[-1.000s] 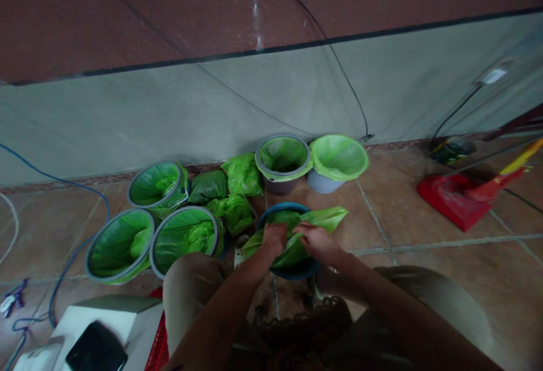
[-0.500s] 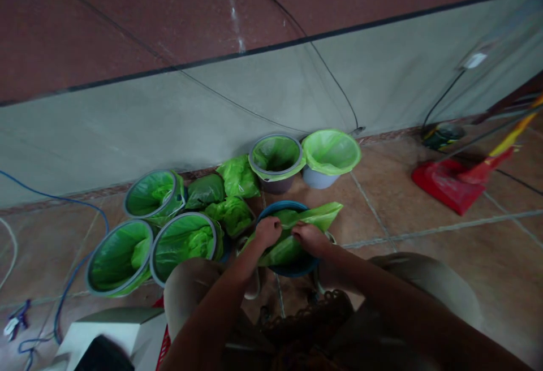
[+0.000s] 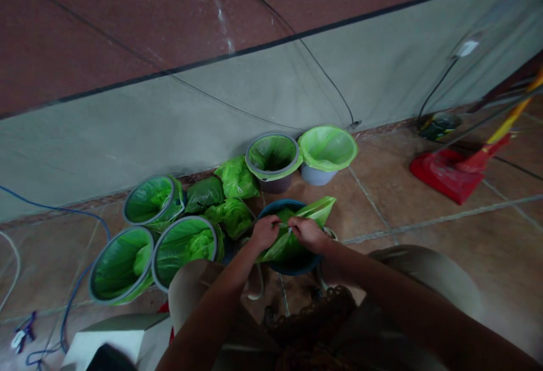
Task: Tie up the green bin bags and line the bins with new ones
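Note:
Both of my hands pinch the edge of a green plastic bag [image 3: 283, 246] above a blue bucket [image 3: 271, 206] between my feet. My left hand [image 3: 265, 233] is closed on the bag's left side. Close beside it, my right hand [image 3: 309, 234] is closed on the same edge. One corner of the bag sticks out past my right hand, and part of it hangs over the bucket's opening. My fingertips partly hide the gripped edge.
Lined bins stand left, among them a grey-rimmed bin [image 3: 121, 263]; filled green bags [image 3: 237, 177] sit nearby. By the wall are a dark bin [image 3: 275, 183] and a pale bin [image 3: 318, 175]. A red dustpan [image 3: 445, 174] lies right, a white box [image 3: 114, 343] lower left.
My hands have drawn slightly closer together, and the bag edge between them is now bunched rather than stretched. The camera view has shifted a little.

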Demonstrator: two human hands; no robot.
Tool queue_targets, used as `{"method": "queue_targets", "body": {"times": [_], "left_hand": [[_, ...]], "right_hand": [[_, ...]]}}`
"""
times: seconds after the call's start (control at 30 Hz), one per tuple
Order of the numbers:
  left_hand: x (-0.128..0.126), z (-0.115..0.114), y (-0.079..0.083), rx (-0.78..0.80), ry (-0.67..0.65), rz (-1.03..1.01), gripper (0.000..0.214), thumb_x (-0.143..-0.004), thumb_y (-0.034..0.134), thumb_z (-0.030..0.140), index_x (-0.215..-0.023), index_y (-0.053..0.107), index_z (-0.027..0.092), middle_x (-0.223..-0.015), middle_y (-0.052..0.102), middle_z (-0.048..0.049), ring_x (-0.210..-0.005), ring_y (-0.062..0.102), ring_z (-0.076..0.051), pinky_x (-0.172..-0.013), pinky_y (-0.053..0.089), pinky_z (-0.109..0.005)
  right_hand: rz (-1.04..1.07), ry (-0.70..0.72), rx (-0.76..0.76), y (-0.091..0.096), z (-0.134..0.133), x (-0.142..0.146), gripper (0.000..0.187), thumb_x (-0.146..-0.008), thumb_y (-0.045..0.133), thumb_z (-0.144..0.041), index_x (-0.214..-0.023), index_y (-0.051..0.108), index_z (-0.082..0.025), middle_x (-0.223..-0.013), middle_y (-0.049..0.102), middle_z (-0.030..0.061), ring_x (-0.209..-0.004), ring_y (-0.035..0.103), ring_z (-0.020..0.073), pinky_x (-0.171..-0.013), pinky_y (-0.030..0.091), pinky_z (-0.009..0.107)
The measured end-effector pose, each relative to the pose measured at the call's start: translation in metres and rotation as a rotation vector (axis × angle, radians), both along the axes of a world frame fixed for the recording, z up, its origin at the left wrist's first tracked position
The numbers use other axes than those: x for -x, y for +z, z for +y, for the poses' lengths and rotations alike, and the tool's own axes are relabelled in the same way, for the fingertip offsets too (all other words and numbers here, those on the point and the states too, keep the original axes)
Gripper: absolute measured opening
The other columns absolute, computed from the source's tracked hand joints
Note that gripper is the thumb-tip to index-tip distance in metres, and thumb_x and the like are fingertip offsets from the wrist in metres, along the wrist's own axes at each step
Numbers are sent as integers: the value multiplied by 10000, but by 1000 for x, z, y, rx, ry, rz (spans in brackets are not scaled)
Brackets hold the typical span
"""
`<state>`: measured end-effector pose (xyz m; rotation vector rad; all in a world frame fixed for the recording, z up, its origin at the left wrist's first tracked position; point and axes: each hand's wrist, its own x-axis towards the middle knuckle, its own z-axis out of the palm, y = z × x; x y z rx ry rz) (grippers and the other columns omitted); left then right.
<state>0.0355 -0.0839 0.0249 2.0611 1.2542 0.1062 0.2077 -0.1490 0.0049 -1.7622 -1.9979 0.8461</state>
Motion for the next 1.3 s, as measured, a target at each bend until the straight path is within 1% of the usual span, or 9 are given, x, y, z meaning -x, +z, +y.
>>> {"method": "queue_targets", "body": {"times": [0.13,0.33,0.5,0.6,0.77,0.93,1.1,1.2,1.3], "left_hand": [[0,-2,-1,4,19,-38,273,-848,469,100,-917,717,191,-913,739,-17,-877,654,-151,-866,496,-267],[-2,-9,-3,1,21,-55,234,-878,492,161,-911,723,178,-854,730,-27,-797,648,-146,-816,502,-264],[-2,-11,-5,-11,45,-62,233,-891,488,170,-905,720,173,-857,726,-34,-790,646,-144,-801,496,-260],[-2,-12,-3,-27,65,-71,217,-894,498,183,-902,714,175,-871,724,-32,-808,644,-145,-808,492,-259],[-1,-15,2,-27,104,-81,200,-883,512,184,-954,698,183,-898,720,-25,-830,641,-147,-831,497,-271],[-5,-17,8,-113,62,-149,306,-814,635,222,-1120,652,221,-1140,688,-41,-1044,623,-177,-958,473,-290],[-6,-8,13,-193,132,-143,158,-901,542,226,-957,689,219,-957,723,-22,-885,653,-148,-847,478,-249],[-4,1,16,-244,218,-150,172,-917,519,228,-923,690,203,-912,725,-19,-809,651,-133,-780,469,-231],[-4,6,18,-240,259,-129,177,-922,528,270,-918,692,203,-888,725,-14,-770,646,-129,-738,464,-224]], "right_hand": [[-38,-50,-40,-2,1,2,399,-903,426,-156,-1263,598,-158,-1005,723,78,-855,641,187,-804,442,268],[-212,66,-5,6,3,2,275,-946,431,-217,-933,704,-177,-945,695,87,-834,618,180,-746,427,254],[-286,63,-41,11,-1,3,257,-935,416,-146,-970,668,-189,-1003,656,80,-847,596,172,-695,415,252],[-290,4,-95,16,-2,5,265,-976,383,-190,-935,645,-187,-1046,627,74,-817,582,159,-652,389,248],[-190,-44,-140,22,5,4,304,-1012,328,-224,-943,619,-167,-992,614,74,-832,576,161,-715,394,256],[2,17,-139,22,11,-1,231,-978,421,-226,-875,622,-178,-893,633,49,-839,587,165,-793,423,266],[124,-63,-215,28,11,2,213,-952,420,-188,-972,632,-191,-968,671,56,-895,622,169,-842,449,273],[9,-88,-115,22,8,5,221,-935,425,-170,-962,644,-170,-911,697,74,-836,649,192,-814,460,292],[-181,-75,9,2,7,11,217,-904,468,-140,-991,663,-104,-932,706,151,-807,664,229,-764,463,307]]}}
